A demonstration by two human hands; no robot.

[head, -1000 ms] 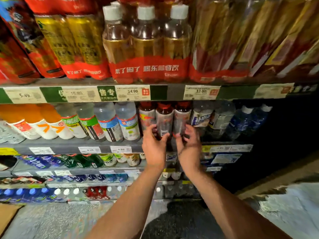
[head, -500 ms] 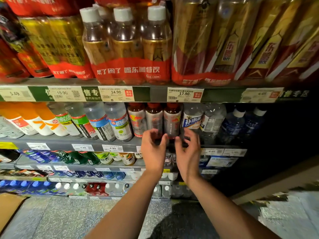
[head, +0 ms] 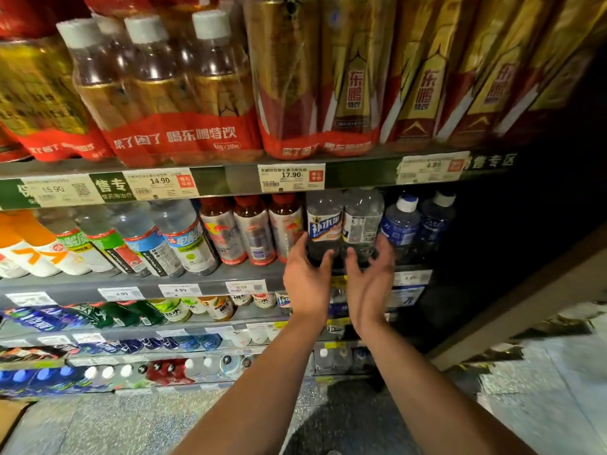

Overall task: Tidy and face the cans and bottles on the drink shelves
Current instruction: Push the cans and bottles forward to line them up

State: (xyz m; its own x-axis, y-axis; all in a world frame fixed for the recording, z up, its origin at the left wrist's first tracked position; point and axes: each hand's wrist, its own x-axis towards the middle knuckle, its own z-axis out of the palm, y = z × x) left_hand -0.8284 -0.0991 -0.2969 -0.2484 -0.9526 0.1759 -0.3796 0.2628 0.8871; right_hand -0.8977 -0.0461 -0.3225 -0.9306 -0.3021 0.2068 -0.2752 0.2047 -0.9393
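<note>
On the middle shelf (head: 210, 278) stand two clear bottles side by side. The left clear bottle (head: 323, 224) shows a dark blue and white label. The right clear bottle (head: 362, 221) shows a white printed panel. My left hand (head: 307, 279) wraps the base of the left clear bottle, fingers on its left side and thumb on its right. My right hand (head: 369, 282) is at the base of the right clear bottle, palm turned left. Its thumb lies in front and its fairly straight fingers lie along the bottle's right side. Three red-capped bottles (head: 254, 231) stand just left of my hands.
Blue water bottles (head: 402, 221) stand right of the clear ones, before a dark gap. Shrink-wrapped gold and red packs (head: 184, 93) fill the shelf above. Electrolyte bottles (head: 184, 238) and orange bottles (head: 29, 244) lean at the left. Lower shelves hold lying bottles; speckled floor lies below.
Both hands have moved right, from the red-capped bottles to the two clear bottles. The view has swung right and come closer to the shelf.
</note>
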